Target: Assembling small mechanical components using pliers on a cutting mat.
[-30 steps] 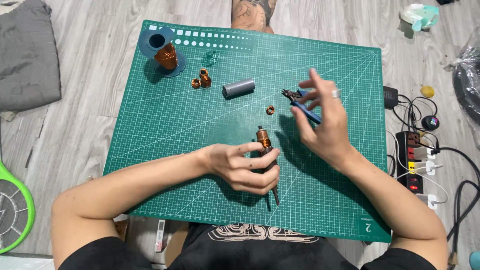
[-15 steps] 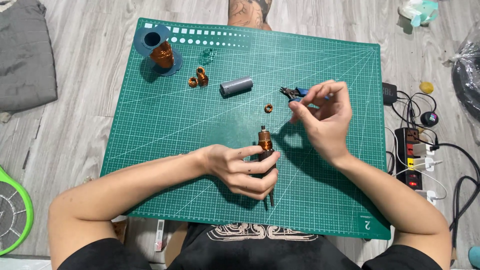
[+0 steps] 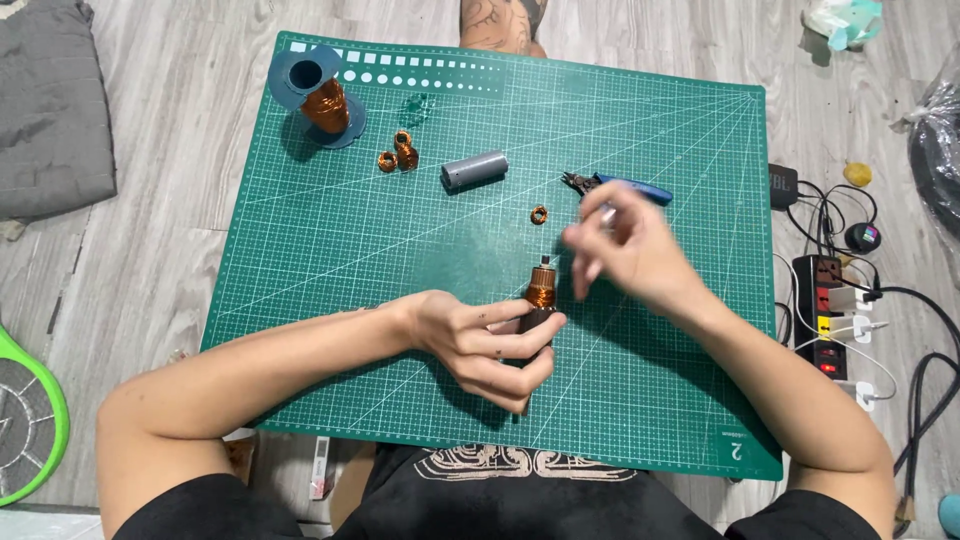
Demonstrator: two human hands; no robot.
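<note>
spool (image 3: 322, 98): It is stood at the far left corner of the green mat (image 3: 330, 290). Copper wire is wound on it.
small coils (image 3: 397, 155): Two are laid just beside the spool. One more coil (image 3: 539, 214) is laid near the middle.
grey tube (image 3: 475, 169): It is laid flat on the mat, apart from both hands.
left hand (image 3: 485, 345): It is curled tight around a dark rod (image 3: 541, 300). The rod is pointed away from the body, with copper wire wound near its tip.
how to do it well: The rod is best held still and firm, so the wire is kept neat and tight.
right hand (image 3: 630, 250): It is blurred. It is held just beside the rod's tip. The fingers look bent in, but a pinch cannot be told.
cutters (image 3: 615, 186): They are laid on the mat just past the right hand.
</note>
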